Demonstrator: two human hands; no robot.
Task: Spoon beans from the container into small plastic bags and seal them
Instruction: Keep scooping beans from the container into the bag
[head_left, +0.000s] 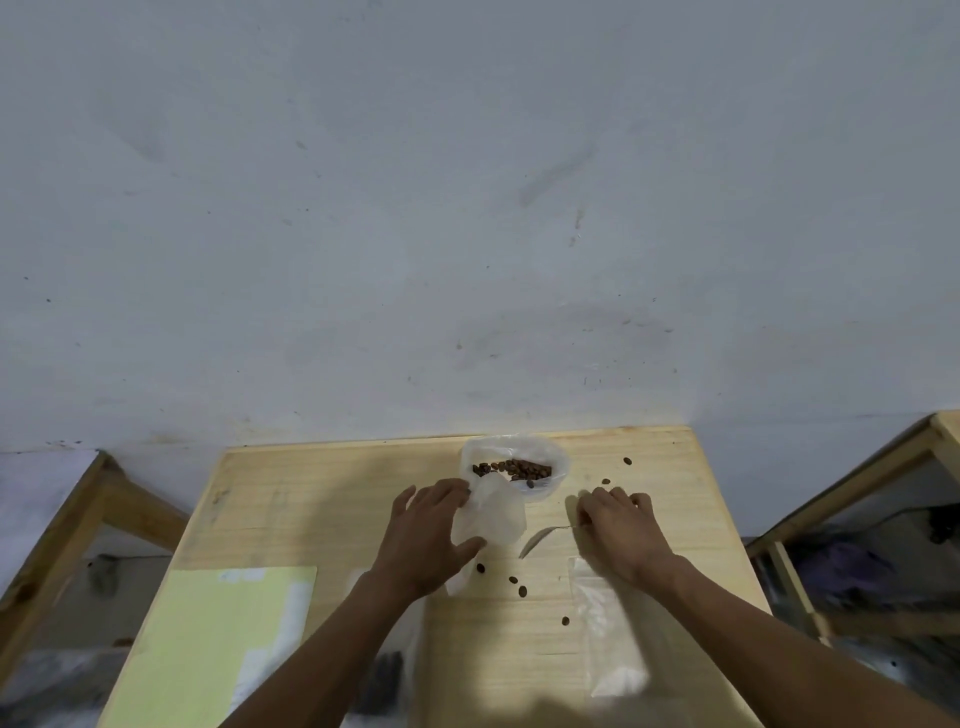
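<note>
Pale scuffed wall behind, light wooden counter (322, 499) pushed against it. Container (514, 465) of brown beans (511, 470) sits at 12 o'clock on the counter, clear thin plastic, looks light and easy to tip. Small plastic bag (491, 514) lies just toward 6 o'clock of it, touching or overlapping its near rim, cannot tell which. Bag is limp, thin film, slippery; judgement: best taken at the mouth edge with a pinch so it opens, not by the body. Stray beans scattered on the counter at 6 o'clock of the bag and at 1 o'clock near the container; small, hard, will roll.

Left hand (428, 530) sits on the bag's 9 o'clock side, fingers spread and slightly bent, thumb under the lower edge, holding the film. Right hand (618, 525) at 3 o'clock, fingers curled down, pinching the handle end of a metal spoon (543, 538); bowl points toward the bag and looks empty, slightly blurred.

More clear bags (610, 639) lie at 5 o'clock under the right forearm. Green sheet (208, 644) at 8 o'clock.
</note>
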